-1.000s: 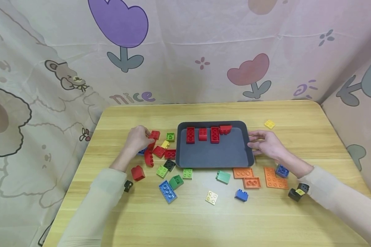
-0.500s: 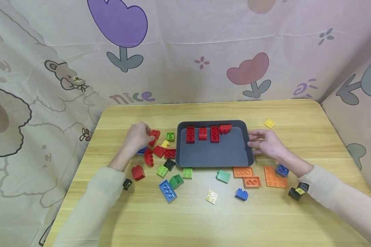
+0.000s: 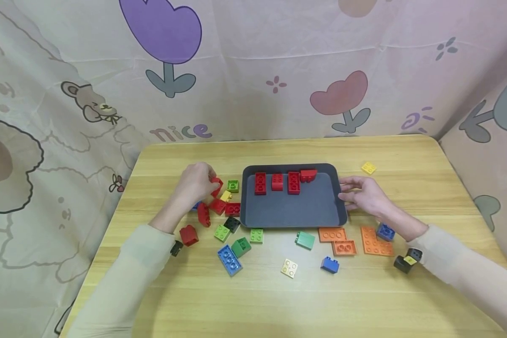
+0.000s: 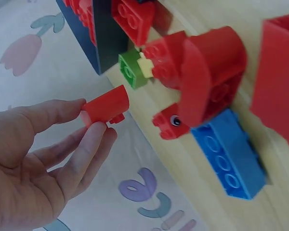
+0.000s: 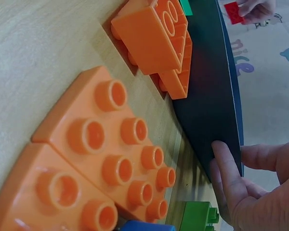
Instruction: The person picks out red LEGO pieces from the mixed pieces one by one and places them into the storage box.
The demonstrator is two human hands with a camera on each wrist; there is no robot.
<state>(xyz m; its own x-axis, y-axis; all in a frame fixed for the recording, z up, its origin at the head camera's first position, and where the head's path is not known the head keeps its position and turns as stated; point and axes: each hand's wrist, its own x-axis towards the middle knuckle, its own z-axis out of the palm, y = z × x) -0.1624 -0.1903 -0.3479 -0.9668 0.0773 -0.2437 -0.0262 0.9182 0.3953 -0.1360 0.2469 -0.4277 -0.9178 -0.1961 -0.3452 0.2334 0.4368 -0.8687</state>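
My left hand (image 3: 196,181) pinches a curved red plastic brick (image 4: 108,103), left of a rectangular dark-grey tray (image 3: 293,212). The brick has shifted rightward, clear of the loose multicoloured bricks (image 3: 203,214): free to carry. My right hand (image 3: 363,195), fingers extended, touches the tray's right wall.

Little red brick (image 4: 108,107), one rounded face with a stud showing, is pinched in the left hand's (image 3: 196,180) fingertips, kinda off left of the tray (image 3: 293,211). That one's dark grey, shallow, round-cornered, laid flat, its right end touched by the right hand (image 3: 365,197).
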